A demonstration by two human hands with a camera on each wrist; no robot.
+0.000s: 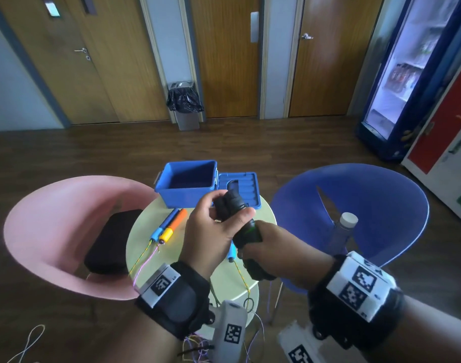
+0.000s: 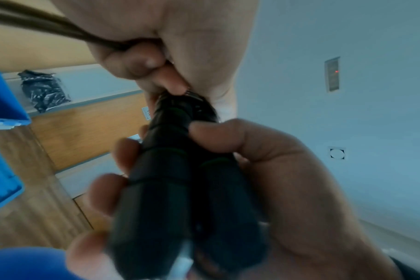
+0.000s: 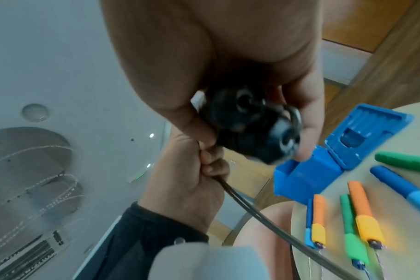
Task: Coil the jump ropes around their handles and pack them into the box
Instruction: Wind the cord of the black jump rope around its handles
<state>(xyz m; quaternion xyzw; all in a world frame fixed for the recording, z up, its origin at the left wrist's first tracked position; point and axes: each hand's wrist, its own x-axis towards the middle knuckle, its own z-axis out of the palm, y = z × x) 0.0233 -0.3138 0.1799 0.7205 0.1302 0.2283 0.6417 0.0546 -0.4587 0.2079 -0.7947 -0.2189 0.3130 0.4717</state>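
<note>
A black jump rope's two handles point(image 1: 246, 229) point(image 2: 180, 189) point(image 3: 252, 128) are held side by side above the round table. My right hand point(image 1: 276, 252) point(image 2: 288, 180) point(image 3: 216, 47) grips both handles. My left hand point(image 1: 211, 226) point(image 2: 156, 47) point(image 3: 192, 180) grips the black rope point(image 3: 276, 223) at the handles' upper end, where some rope is coiled. The open blue box point(image 1: 190, 163) point(image 3: 307, 176) stands at the table's far side, its inside looking bare. Its lid point(image 1: 245, 189) lies beside it on the right. Several coloured handles point(image 1: 169, 226) point(image 3: 362, 214) lie on the table.
The small round table point(image 1: 145, 231) sits between a pink chair point(image 1: 54, 218) holding a black case point(image 1: 111, 242) and a blue chair point(image 1: 368, 195) holding a bottle point(image 1: 344, 231). Thin coloured ropes point(image 1: 143, 260) hang off the table's near edge. A bin stands by the far doors.
</note>
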